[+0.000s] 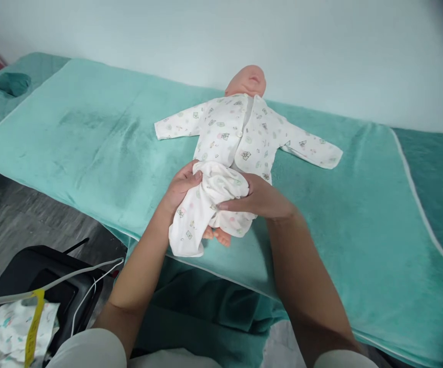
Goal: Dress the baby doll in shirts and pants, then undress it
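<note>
A baby doll lies on its back on the green-covered table, dressed in a white printed jacket with its sleeves spread wide. Over the doll's lower body are bunched white printed baby pants, one leg hanging toward the near edge. My left hand grips the gathered cloth at its left side, thumb on top. On the other side my right hand is closed on the same pants, thumb across the front. The doll's feet peek out below the cloth; its legs are mostly hidden.
The green padded table runs along a white wall. At lower left stands a black chair with a printed cloth bundle, a yellow strap and a white hanger on it. A grey floor shows beyond.
</note>
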`<action>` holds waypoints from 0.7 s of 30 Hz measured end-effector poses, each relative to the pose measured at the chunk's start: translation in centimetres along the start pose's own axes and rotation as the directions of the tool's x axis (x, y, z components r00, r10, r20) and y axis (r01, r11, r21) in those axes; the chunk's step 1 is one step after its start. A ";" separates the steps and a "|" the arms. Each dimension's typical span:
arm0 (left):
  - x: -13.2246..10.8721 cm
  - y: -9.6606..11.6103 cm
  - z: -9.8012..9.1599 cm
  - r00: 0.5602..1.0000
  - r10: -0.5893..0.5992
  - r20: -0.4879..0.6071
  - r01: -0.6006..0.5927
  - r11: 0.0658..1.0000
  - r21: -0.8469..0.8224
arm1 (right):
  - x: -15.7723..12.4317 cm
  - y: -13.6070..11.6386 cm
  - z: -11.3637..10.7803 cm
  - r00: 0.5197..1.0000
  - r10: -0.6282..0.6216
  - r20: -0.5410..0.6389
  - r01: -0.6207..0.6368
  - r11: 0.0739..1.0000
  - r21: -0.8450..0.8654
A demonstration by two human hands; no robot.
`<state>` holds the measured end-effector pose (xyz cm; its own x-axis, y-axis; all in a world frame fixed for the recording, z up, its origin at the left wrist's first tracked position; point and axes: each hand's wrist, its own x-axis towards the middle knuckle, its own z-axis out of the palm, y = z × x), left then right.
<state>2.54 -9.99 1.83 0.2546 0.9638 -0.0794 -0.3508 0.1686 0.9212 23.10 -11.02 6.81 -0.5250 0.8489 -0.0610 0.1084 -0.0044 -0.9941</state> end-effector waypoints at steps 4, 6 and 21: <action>-0.1 0.1 0.1 0.999 -0.026 0.031 0.027 0.999 -0.024 | 0.2 0.7 0.5 0.992 -0.011 -0.125 0.034 0.982 0.185; -0.1 0.2 0.2 0.998 -0.030 0.049 0.031 0.999 -0.025 | 0.3 0.8 0.8 0.983 -0.023 -0.183 0.064 0.973 0.221; 0.2 -0.8 -0.4 0.997 -0.005 0.076 0.021 0.976 -0.216 | 0.5 -0.4 0.9 0.992 0.016 -0.128 -0.006 0.997 0.079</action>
<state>2.54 -9.88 0.95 0.3242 0.9444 -0.0545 -0.5315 0.2295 0.8154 22.08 -11.07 7.09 -0.4105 0.9095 -0.0652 0.0444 -0.0515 -0.9977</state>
